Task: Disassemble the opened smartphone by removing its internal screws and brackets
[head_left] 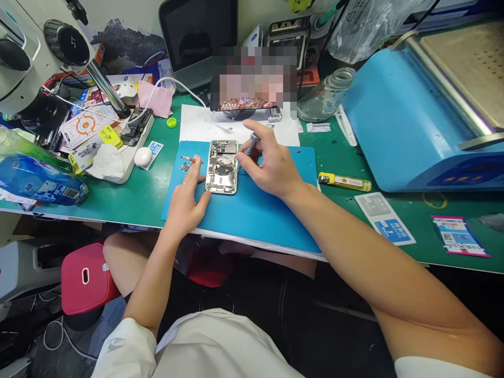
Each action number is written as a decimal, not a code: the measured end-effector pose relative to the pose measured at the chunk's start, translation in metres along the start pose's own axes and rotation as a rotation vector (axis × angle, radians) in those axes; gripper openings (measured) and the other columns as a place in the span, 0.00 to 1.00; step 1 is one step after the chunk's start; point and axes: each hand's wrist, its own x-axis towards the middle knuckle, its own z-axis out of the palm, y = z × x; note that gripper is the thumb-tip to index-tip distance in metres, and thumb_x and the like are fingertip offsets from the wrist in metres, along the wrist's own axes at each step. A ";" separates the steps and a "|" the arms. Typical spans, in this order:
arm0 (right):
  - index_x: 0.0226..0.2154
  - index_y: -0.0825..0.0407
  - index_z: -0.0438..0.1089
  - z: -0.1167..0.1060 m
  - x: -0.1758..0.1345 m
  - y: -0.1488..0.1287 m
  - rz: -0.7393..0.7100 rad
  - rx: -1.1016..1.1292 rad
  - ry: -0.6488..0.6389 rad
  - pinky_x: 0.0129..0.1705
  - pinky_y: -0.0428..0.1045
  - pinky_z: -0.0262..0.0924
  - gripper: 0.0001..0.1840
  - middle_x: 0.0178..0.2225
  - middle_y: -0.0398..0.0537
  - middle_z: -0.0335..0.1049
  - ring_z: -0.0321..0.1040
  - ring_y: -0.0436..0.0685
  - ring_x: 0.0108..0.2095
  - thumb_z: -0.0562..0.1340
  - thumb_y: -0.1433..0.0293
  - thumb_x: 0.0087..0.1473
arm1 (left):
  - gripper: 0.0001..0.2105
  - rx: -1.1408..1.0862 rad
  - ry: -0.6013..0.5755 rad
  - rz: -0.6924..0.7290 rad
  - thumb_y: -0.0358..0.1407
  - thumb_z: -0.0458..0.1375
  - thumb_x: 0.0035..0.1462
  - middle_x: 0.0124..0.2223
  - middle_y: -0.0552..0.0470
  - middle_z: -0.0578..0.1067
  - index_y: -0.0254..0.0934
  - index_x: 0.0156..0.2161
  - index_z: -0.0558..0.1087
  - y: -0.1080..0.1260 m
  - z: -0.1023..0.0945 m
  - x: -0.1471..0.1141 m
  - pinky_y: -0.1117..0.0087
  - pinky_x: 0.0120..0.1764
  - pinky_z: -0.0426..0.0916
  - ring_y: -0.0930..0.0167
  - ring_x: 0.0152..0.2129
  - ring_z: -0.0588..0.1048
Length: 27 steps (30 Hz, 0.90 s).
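Observation:
An opened smartphone (222,168), its inner parts exposed, lies on the blue mat (252,215). My right hand (270,163) is closed on a small grey screwdriver (252,143) at the phone's right side; its tip is hidden. To the left, my left hand (187,202) rests on the mat with fingers spread, the thumb near the phone's lower left corner. Its index fingertip is at a small thin phone part (188,158), and I cannot tell whether it presses on it. Beside that lies a tiny metal piece (184,167).
A blue machine (366,121) fills the right side, with a yellow cutter (344,181) before it. Behind the mat stand a partly blurred screen (248,102) and a glass jar (325,97). On the left are a microscope (47,68), boxes (88,126) and a blue bottle (43,178).

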 end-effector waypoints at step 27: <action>0.74 0.41 0.49 0.000 -0.001 0.005 0.012 0.044 0.060 0.37 0.57 0.75 0.36 0.42 0.50 0.80 0.76 0.58 0.32 0.57 0.52 0.70 | 0.38 0.021 0.064 -0.049 0.50 0.56 0.72 0.80 0.45 0.54 0.49 0.79 0.47 -0.008 0.018 0.022 0.50 0.66 0.65 0.55 0.53 0.79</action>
